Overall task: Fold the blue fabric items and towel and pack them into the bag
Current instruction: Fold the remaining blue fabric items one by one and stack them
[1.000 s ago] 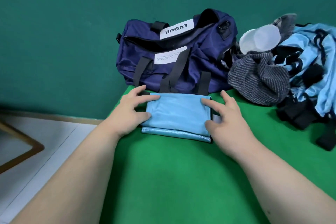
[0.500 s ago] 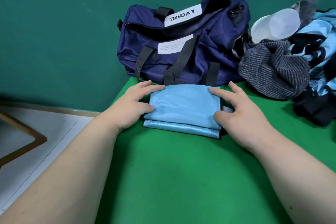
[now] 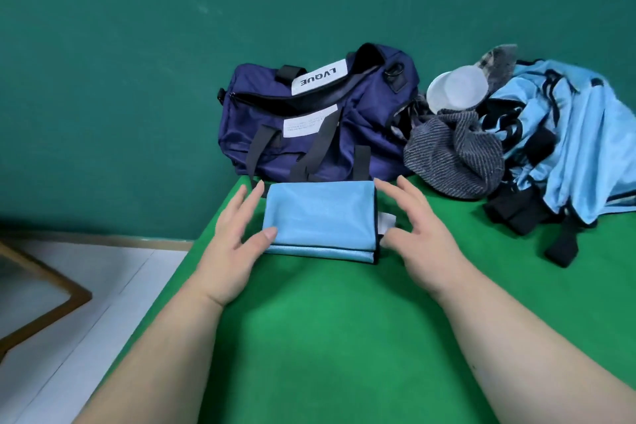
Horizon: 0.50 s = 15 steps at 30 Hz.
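Note:
A folded light-blue fabric item (image 3: 320,220) lies on the green table (image 3: 327,337), just in front of the navy duffel bag (image 3: 309,134), whose top zip gapes open. My left hand (image 3: 237,244) is at the fabric's left edge with straight fingers, its thumb touching the fabric. My right hand (image 3: 416,231) is spread beside the right edge, its fingers apart from the fabric. A grey striped towel (image 3: 454,155) lies crumpled right of the bag. More light-blue fabric with black trim (image 3: 578,134) is heaped at the far right.
A white plastic cup (image 3: 457,89) rests on the pile behind the towel. Black straps (image 3: 564,244) trail from the heap onto the table. The table's left edge drops to a pale floor (image 3: 69,320). A green wall stands right behind the bag.
Both hands' fingers have come off the top of the folded fabric and now sit at its two sides. The view has drawn back; the fabric has stayed in place.

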{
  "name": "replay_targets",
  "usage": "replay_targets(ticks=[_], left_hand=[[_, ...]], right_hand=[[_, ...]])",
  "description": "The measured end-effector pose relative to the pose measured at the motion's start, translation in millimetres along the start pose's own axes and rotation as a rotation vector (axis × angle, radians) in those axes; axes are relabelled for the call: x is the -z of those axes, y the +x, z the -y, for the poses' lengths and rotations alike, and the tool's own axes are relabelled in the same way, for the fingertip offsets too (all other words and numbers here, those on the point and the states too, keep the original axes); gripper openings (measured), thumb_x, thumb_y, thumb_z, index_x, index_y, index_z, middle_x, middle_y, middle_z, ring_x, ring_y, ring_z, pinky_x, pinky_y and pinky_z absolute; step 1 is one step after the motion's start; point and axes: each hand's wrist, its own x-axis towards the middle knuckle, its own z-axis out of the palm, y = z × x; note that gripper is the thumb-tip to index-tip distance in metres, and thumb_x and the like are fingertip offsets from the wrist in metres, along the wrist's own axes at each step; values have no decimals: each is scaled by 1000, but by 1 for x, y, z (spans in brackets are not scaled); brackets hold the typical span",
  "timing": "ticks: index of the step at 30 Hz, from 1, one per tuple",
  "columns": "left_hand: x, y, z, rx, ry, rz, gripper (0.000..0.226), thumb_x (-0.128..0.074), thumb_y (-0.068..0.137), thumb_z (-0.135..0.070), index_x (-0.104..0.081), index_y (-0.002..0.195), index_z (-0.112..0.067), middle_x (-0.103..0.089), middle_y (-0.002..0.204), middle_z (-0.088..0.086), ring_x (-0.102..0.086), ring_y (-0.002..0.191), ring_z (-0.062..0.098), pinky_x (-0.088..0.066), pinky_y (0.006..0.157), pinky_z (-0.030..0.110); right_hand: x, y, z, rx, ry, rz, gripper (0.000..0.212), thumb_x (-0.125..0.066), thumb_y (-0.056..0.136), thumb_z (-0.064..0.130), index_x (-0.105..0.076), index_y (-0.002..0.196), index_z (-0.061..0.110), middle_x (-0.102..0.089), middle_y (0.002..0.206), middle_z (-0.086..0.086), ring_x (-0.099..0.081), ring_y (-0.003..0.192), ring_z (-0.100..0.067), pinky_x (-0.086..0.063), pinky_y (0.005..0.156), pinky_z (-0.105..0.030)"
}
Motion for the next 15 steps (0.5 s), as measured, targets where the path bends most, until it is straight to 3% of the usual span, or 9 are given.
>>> replay_targets(ticks=[3,5,7,9,13,15], left_hand=[[-16,-38,-13,-48,62,-7,74,-48,73,-66,-27,144,-58,-4,163,-21,3,147,-6,-7,120,31],[-36,-58,-28,-115,108,15,70,-48,76,-67,-23,141,-67,3,162,-25,9,149,-1,-7,122,38],[-63,-70,-48,-172,155,55,69,-46,78,-68,-14,139,-71,8,161,-27,13,149,3,-8,123,47],[-94,-76,-70,-228,188,103,68,-44,80,-68,-18,142,-67,10,161,-26,16,149,4,-13,122,52],[-163,-74,-125,-302,206,190,62,-38,82,-70,-20,140,-59,14,162,-21,22,148,4,-6,124,46],[-198,-71,-152,-312,221,221,64,-32,81,-71,-21,143,-56,16,161,-20,25,146,3,1,124,42]], right_hand=[[15,-28,-2,-38,-65,26,71,-58,69,13,-48,122,58,-21,160,16,-27,141,4,-29,95,-2],[33,-50,-3,-48,-71,16,68,-59,72,9,-53,124,53,-26,157,18,-35,138,5,-34,83,-1],[57,-68,-5,-63,-102,-11,64,-61,77,4,-57,125,45,-31,155,18,-29,134,16,-26,89,5],[87,-80,-7,-89,-160,-59,60,-62,78,2,-59,127,37,-36,151,15,-34,131,14,-19,93,6],[160,-97,0,-98,-266,-184,57,-62,79,-6,-61,123,32,-48,138,12,-43,126,9,-22,97,3],[196,-102,3,-95,-310,-233,54,-61,81,-4,-61,122,31,-51,132,13,-43,115,20,-28,97,0]])
